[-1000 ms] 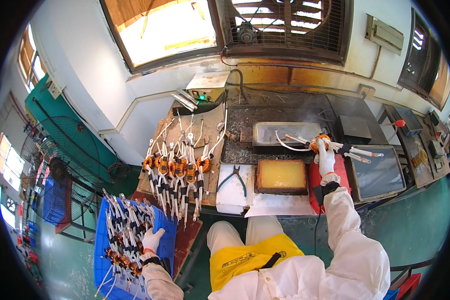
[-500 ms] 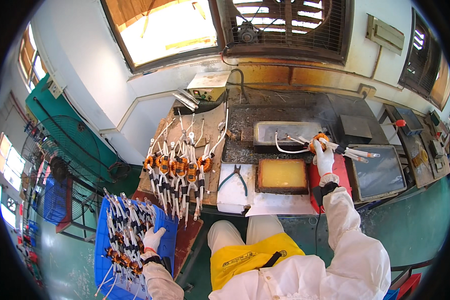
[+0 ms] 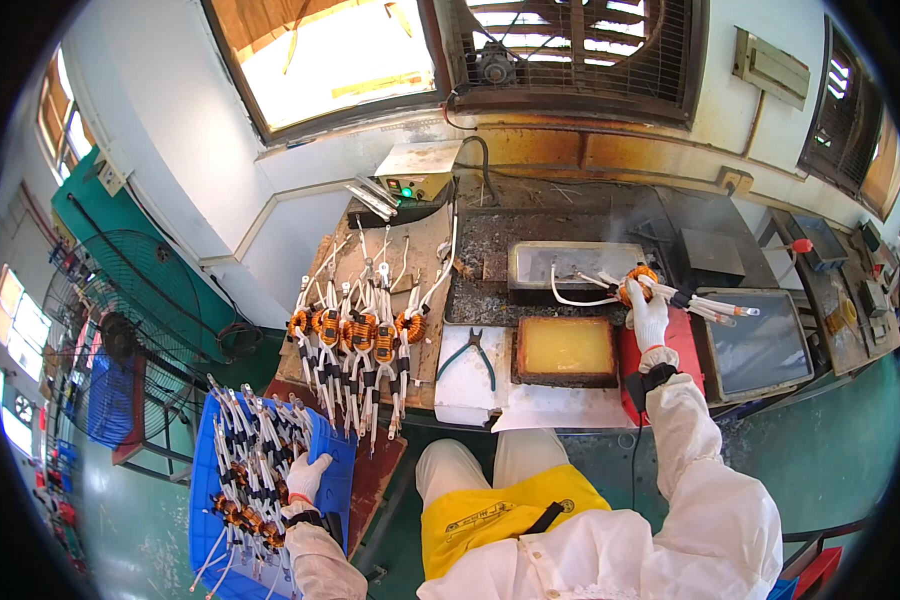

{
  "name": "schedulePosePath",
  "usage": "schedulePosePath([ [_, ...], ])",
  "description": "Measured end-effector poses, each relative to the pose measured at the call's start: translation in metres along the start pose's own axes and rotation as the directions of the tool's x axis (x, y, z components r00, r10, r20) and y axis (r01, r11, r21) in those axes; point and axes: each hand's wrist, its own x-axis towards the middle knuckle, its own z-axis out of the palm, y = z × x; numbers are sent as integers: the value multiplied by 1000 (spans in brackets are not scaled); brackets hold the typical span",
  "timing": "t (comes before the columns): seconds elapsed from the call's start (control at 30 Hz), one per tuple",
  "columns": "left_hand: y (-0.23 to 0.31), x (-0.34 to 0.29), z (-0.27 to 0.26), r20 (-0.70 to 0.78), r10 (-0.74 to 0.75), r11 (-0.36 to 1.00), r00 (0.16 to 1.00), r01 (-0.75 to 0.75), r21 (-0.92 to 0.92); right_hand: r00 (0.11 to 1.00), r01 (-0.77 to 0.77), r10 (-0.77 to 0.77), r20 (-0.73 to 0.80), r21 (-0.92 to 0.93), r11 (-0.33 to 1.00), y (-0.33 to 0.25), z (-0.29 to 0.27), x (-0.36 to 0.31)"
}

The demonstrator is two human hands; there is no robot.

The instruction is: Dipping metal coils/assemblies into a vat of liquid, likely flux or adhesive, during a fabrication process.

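Observation:
In my gloved right hand (image 3: pixel 650 318) is a copper-wound ring coil (image 3: pixel 638 285) with white leads; the fingers are closed around it. Some of its leads reach left over the rectangular metal pot (image 3: pixel 530 292), with their ends at its grey surface. Other leads, with black sleeves and metal lugs, stick out to the right. My gloved left hand (image 3: pixel 308 477) is at the right side of the blue bin (image 3: pixel 335 445), thumb and forefinger apart, beside a heap of similar coils (image 3: pixel 255 480). Its other fingers are partly hidden.
More lugged coils (image 3: pixel 358 335) lie along the board at the bench's left. Green-handled pliers (image 3: pixel 467 355) rest near a tray of yellow material (image 3: pixel 567 347). A red box (image 3: pixel 685 350) and a grey liquid tray (image 3: pixel 760 340) stand right. A control box (image 3: pixel 417 172) sits behind.
A green light has come on at the control box. Both hands and the held coil stay nearly still. Faint smoke shows behind the pot.

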Motion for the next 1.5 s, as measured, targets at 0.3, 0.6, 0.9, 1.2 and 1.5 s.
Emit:
schedulePosePath([
  [0.3,-14,10,3,48,-9,999,999,11,-34,1000,-5,5,19,9,1000,6,2,3],
  [0.6,-4,3,2,10,16,999,1000,-16,-31,1000,-26,26,-3,-42,999,11,1,6],
  [0.9,-8,5,1,30,17,999,999,-16,-48,1000,-6,6,12,-39,999,9,1,5],
  [1.2,-16,8,4,7,29,998,1000,-28,-55,1000,27,-27,3,-41,999,3,0,0],
  [1.5,-20,13,5,16,14,999,1000,-13,-53,1000,3,-3,17,-27,1000,6,1,3],
])
